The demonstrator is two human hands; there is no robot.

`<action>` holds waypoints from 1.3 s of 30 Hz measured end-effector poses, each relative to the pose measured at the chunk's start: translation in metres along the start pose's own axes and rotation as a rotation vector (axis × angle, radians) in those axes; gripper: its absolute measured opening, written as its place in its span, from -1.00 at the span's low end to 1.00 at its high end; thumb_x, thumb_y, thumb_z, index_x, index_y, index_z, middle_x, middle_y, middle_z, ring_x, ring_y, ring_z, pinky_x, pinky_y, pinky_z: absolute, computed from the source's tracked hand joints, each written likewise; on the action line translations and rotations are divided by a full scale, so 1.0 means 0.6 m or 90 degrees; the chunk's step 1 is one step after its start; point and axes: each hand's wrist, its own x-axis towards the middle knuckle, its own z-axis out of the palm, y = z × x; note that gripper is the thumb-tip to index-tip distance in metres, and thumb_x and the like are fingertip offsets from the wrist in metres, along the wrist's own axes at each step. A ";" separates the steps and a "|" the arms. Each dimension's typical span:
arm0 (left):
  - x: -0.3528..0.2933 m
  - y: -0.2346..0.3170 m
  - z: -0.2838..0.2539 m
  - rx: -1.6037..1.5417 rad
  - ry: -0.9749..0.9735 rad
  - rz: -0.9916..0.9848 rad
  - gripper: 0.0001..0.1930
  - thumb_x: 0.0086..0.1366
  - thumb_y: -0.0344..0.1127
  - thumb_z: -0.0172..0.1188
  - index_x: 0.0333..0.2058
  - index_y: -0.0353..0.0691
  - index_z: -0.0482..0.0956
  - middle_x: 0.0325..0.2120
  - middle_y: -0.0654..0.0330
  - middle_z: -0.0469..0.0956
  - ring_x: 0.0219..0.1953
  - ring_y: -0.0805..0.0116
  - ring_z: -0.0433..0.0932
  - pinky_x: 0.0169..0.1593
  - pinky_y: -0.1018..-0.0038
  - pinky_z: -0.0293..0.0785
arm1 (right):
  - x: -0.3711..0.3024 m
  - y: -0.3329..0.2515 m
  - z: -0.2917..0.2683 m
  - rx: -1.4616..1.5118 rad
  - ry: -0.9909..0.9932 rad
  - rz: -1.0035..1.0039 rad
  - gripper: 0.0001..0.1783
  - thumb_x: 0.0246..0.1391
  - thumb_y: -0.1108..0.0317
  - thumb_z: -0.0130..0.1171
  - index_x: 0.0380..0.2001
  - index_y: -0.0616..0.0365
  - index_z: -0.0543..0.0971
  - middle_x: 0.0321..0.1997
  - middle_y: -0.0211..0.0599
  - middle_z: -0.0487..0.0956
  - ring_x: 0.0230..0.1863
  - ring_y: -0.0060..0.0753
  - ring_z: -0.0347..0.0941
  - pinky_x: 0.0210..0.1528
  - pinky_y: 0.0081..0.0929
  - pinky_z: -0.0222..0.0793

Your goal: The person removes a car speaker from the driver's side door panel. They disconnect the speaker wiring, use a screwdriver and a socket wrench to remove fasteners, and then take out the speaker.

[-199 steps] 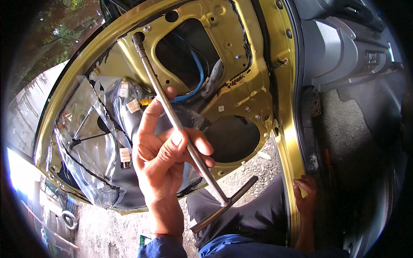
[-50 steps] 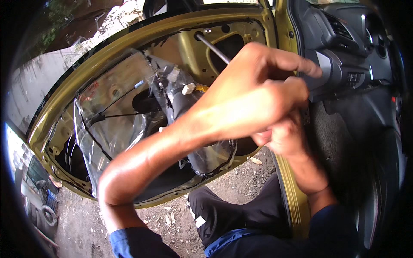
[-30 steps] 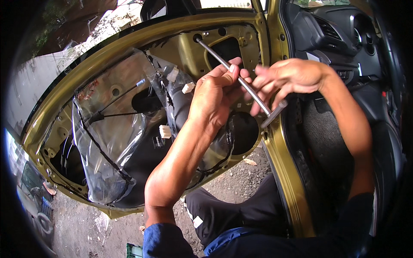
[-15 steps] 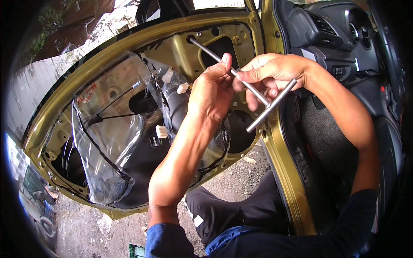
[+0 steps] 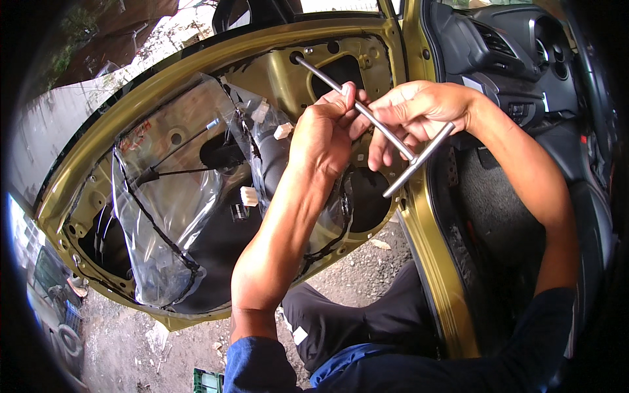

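A metal T-handle wrench (image 5: 398,141) slants across the bare inner side of a gold car door (image 5: 278,82). Its far tip sits at a round hole near the door's upper edge; what it engages inside is hidden. My left hand (image 5: 321,134) is closed round the middle of the shaft, thumb on top. Closer to the crossbar, my right hand (image 5: 422,108) curls loosely about the shaft, its thumb against the rod and several fingers partly hidden beneath. The crossbar itself lies below the right palm, free of the fingers.
Clear plastic sheeting (image 5: 164,229) with black sealant covers part of the door. White connectors (image 5: 249,196) hang from it. On the right are the gold door sill (image 5: 436,281), dark footwell (image 5: 495,190) and dashboard (image 5: 498,52). A green crate (image 5: 208,381) stands on the gravel ground.
The right fingers have loosened and shifted along the shaft, with the lower ones spreading. The crossbar has moved slightly right. My left hand keeps its hold, and the view has shifted a little.
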 end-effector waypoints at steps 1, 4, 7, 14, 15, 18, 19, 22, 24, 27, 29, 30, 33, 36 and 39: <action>-0.003 -0.002 0.001 -0.017 0.010 -0.002 -0.75 0.46 -0.33 0.11 0.01 -0.34 0.51 -0.27 0.09 0.62 -0.12 0.22 0.60 -0.06 0.36 0.48 | 0.001 -0.002 -0.001 -0.042 0.039 0.018 -0.51 0.31 0.06 0.21 -0.02 0.36 0.50 -0.27 -0.01 0.70 -0.37 -0.49 0.64 -0.38 -0.71 0.48; -0.014 -0.006 0.004 -0.045 -0.002 0.000 -0.74 0.45 -0.31 0.13 0.02 -0.33 0.50 -0.22 0.12 0.62 -0.09 0.21 0.59 -0.04 0.33 0.53 | 0.011 -0.012 -0.006 -0.154 0.108 0.076 -0.55 0.28 0.06 0.26 -0.10 0.31 0.54 -0.37 -0.06 0.69 -0.44 -0.50 0.62 -0.46 -0.71 0.41; -0.007 -0.002 0.010 -0.063 0.025 -0.013 -0.75 0.46 -0.30 0.13 -0.01 -0.34 0.51 -0.22 0.11 0.63 -0.14 0.23 0.59 -0.05 0.34 0.55 | 0.018 -0.014 -0.001 -0.226 0.160 0.091 -0.57 0.27 0.07 0.27 -0.15 0.30 0.55 -0.41 -0.05 0.69 -0.47 -0.51 0.60 -0.49 -0.71 0.38; -0.004 -0.004 0.002 -0.095 -0.030 0.023 -0.73 0.45 -0.30 0.16 0.00 -0.34 0.50 -0.20 0.09 0.62 -0.09 0.17 0.57 0.09 0.30 0.49 | 0.005 -0.006 0.002 -0.075 0.031 0.020 -0.55 0.30 0.08 0.22 -0.04 0.31 0.51 -0.28 0.06 0.70 -0.39 -0.43 0.63 -0.32 -0.63 0.52; -0.005 -0.006 -0.001 -0.105 -0.001 0.001 -0.74 0.44 -0.29 0.17 -0.01 -0.34 0.50 -0.19 0.11 0.62 -0.08 0.18 0.56 0.10 0.29 0.48 | 0.011 -0.009 -0.002 -0.124 0.069 0.055 -0.56 0.30 0.08 0.23 -0.08 0.30 0.53 -0.29 0.05 0.70 -0.40 -0.44 0.63 -0.34 -0.64 0.52; 0.002 0.000 -0.004 -0.173 -0.026 -0.052 -0.77 0.41 -0.29 0.23 -0.09 -0.33 0.55 -0.24 0.15 0.61 -0.10 0.24 0.57 0.10 0.29 0.50 | 0.023 -0.012 0.001 -0.197 0.083 0.061 -0.61 0.27 0.05 0.26 -0.29 0.23 0.57 -0.35 0.01 0.70 -0.51 -0.53 0.60 -0.49 -0.68 0.44; 0.006 0.002 -0.004 -0.146 -0.022 -0.025 -0.78 0.41 -0.30 0.23 -0.11 -0.33 0.56 -0.25 0.15 0.61 -0.11 0.25 0.57 0.08 0.30 0.51 | 0.023 -0.011 0.005 -0.247 0.147 0.088 -0.61 0.26 0.04 0.27 -0.33 0.21 0.57 -0.36 0.00 0.70 -0.53 -0.54 0.60 -0.51 -0.69 0.43; 0.011 0.003 -0.002 -0.097 0.055 0.011 -0.84 0.39 -0.36 0.23 -0.17 -0.34 0.59 -0.30 0.15 0.61 -0.14 0.23 0.59 0.04 0.32 0.58 | 0.013 -0.007 0.025 -0.079 0.109 0.003 -0.63 0.29 0.07 0.24 -0.29 0.22 0.55 -0.32 0.04 0.70 -0.45 -0.49 0.63 -0.49 -0.70 0.45; 0.008 0.001 -0.005 -0.072 0.041 0.005 -0.77 0.45 -0.34 0.12 -0.06 -0.40 0.55 -0.13 0.03 0.63 0.00 0.12 0.58 0.14 0.26 0.54 | 0.012 -0.010 0.028 -0.047 0.067 0.041 -0.65 0.30 0.11 0.23 -0.25 0.25 0.54 -0.26 0.06 0.70 -0.40 -0.46 0.65 -0.44 -0.71 0.48; 0.007 -0.005 -0.018 -0.091 -0.115 0.006 -0.71 0.49 -0.30 0.05 0.07 -0.32 0.47 -0.08 0.03 0.61 0.06 0.19 0.51 0.28 0.19 0.34 | 0.026 -0.010 0.012 -0.188 0.080 0.065 -0.66 0.30 0.16 0.22 -0.13 0.24 0.50 -0.38 0.02 0.70 -0.50 -0.41 0.67 -0.50 -0.63 0.55; 0.024 0.012 -0.038 -0.091 -0.201 -0.076 -0.80 0.50 -0.30 0.04 -0.05 -0.28 0.50 -0.21 0.09 0.60 -0.07 0.21 0.54 0.16 0.21 0.43 | 0.033 0.001 -0.007 -0.238 0.090 0.041 -0.67 0.23 0.13 0.32 -0.34 0.20 0.56 -0.49 -0.08 0.68 -0.58 -0.55 0.59 -0.64 -0.69 0.33; 0.035 0.015 -0.046 -0.013 -0.161 -0.055 -0.83 0.50 -0.28 0.05 -0.13 -0.27 0.51 -0.27 0.11 0.57 -0.14 0.23 0.54 0.12 0.21 0.46 | 0.038 0.010 -0.015 -0.249 0.073 0.010 -0.65 0.19 0.09 0.36 -0.41 0.17 0.57 -0.54 -0.16 0.66 -0.64 -0.62 0.51 -0.66 -0.73 0.19; 0.063 0.023 -0.065 -0.051 -0.113 -0.053 -0.77 0.51 -0.25 0.04 -0.19 -0.31 0.54 -0.26 0.11 0.59 -0.17 0.26 0.58 0.12 0.23 0.51 | 0.041 0.027 -0.039 -0.131 -0.074 -0.091 -0.58 0.23 0.05 0.31 -0.24 0.28 0.61 -0.38 -0.18 0.69 -0.46 -0.59 0.56 -0.43 -0.66 0.41; 0.060 0.024 -0.072 -0.153 -0.292 -0.132 -0.64 0.56 -0.30 -0.13 0.14 -0.45 0.38 0.07 -0.06 0.52 0.18 0.16 0.49 0.33 0.17 0.38 | 0.050 0.020 -0.053 -0.039 -0.154 -0.052 -0.65 0.32 0.26 0.20 -0.02 0.35 0.58 -0.05 0.01 0.69 -0.22 -0.47 0.63 -0.10 -0.61 0.50; 0.047 0.026 -0.070 -0.065 -0.269 -0.079 -0.58 0.57 -0.27 -0.13 0.22 -0.48 0.34 0.14 -0.12 0.48 0.25 0.10 0.44 0.34 0.19 0.40 | 0.070 0.007 -0.059 -0.103 -0.079 0.002 -0.70 0.30 0.27 0.22 -0.04 0.27 0.61 -0.09 -0.01 0.71 -0.25 -0.51 0.62 -0.19 -0.66 0.51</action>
